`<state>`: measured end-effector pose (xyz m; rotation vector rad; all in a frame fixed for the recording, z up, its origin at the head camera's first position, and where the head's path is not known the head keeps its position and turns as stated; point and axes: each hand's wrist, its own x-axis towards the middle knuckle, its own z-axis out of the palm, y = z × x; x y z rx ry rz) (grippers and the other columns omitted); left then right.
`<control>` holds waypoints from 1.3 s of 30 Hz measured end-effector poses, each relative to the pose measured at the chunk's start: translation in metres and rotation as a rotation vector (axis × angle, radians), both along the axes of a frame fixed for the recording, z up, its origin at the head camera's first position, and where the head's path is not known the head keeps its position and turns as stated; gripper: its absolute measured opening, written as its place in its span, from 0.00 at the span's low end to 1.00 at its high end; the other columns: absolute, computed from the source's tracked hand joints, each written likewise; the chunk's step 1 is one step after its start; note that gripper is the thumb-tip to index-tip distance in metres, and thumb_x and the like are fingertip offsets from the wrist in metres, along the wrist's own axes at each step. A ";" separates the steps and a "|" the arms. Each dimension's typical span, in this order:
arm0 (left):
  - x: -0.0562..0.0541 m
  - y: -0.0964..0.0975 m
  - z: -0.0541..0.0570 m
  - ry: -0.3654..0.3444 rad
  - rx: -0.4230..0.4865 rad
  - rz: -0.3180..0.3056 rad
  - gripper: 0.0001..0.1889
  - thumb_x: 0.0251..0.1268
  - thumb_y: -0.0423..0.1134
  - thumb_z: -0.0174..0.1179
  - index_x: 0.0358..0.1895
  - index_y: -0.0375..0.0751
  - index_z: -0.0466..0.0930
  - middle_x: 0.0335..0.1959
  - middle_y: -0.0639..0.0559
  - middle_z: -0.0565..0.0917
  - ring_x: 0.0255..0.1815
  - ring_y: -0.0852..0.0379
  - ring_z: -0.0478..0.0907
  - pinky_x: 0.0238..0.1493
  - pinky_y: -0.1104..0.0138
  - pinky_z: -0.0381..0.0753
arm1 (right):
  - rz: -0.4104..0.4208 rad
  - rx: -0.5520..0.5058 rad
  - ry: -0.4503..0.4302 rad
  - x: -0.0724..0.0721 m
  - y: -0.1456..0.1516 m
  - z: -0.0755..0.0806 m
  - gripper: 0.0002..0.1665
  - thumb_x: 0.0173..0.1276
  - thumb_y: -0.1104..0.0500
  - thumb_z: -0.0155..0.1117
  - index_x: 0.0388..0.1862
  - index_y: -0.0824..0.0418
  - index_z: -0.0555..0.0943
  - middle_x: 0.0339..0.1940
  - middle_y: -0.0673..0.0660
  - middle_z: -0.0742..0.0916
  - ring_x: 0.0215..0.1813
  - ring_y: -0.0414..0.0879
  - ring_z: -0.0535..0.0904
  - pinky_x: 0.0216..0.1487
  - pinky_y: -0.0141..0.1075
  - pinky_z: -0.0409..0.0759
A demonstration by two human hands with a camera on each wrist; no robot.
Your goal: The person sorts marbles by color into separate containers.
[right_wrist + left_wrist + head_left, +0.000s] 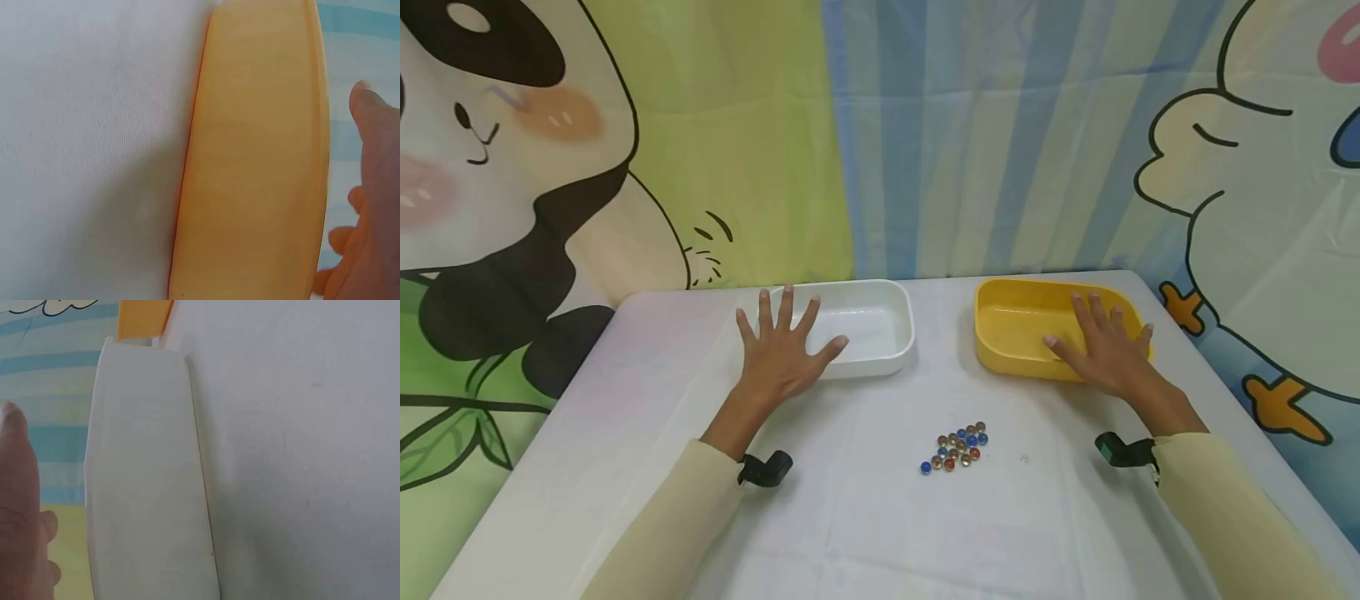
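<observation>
My left hand (pixel 782 354) is spread, palm down, over the left end of a white tray (pixel 880 364). Its thumb (pixel 17 475) shows at the left of the left wrist view, beside the tray's outer wall (pixel 147 469). On the other side, my right hand (pixel 1108 346) spreads its fingers over the right part of a yellow tray (pixel 1011 354). In the right wrist view the thumb (pixel 375 119) stands beyond the yellow tray's rim. Neither hand grips anything. Between the forearms and nearer to me, several glass marbles (pixel 953 454), blue, brown and reddish, lie in a loose cluster.
Both trays stand near the back edge of a table covered with a white cloth (pixel 880 525). Behind it hangs a printed curtain (pixel 955 142) with cartoon animals. A small black camera (pixel 765 469) is strapped to the left wrist, another camera (pixel 1122 450) to the right.
</observation>
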<state>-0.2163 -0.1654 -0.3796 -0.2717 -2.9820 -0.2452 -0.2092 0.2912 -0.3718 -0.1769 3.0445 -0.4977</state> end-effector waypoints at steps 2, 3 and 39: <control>0.001 -0.003 0.002 0.038 0.022 0.007 0.48 0.61 0.79 0.29 0.79 0.53 0.48 0.79 0.40 0.38 0.76 0.36 0.25 0.63 0.37 0.14 | 0.029 -0.069 0.030 0.002 -0.001 0.001 0.55 0.71 0.31 0.45 0.79 0.65 0.39 0.77 0.73 0.45 0.73 0.75 0.39 0.63 0.73 0.30; 0.002 -0.004 0.003 0.053 0.036 0.012 0.47 0.63 0.78 0.29 0.78 0.51 0.49 0.79 0.39 0.39 0.76 0.36 0.26 0.64 0.37 0.15 | 0.039 -0.104 0.052 0.003 -0.001 0.002 0.53 0.72 0.33 0.47 0.78 0.66 0.43 0.77 0.73 0.48 0.73 0.74 0.43 0.66 0.71 0.36; -0.010 -0.049 -0.029 -0.168 1.199 0.471 0.31 0.78 0.51 0.31 0.78 0.44 0.46 0.78 0.51 0.51 0.78 0.54 0.43 0.74 0.61 0.46 | 0.423 -0.663 -0.085 0.071 -0.069 -0.043 0.09 0.64 0.65 0.68 0.43 0.60 0.87 0.42 0.52 0.88 0.44 0.46 0.83 0.49 0.35 0.81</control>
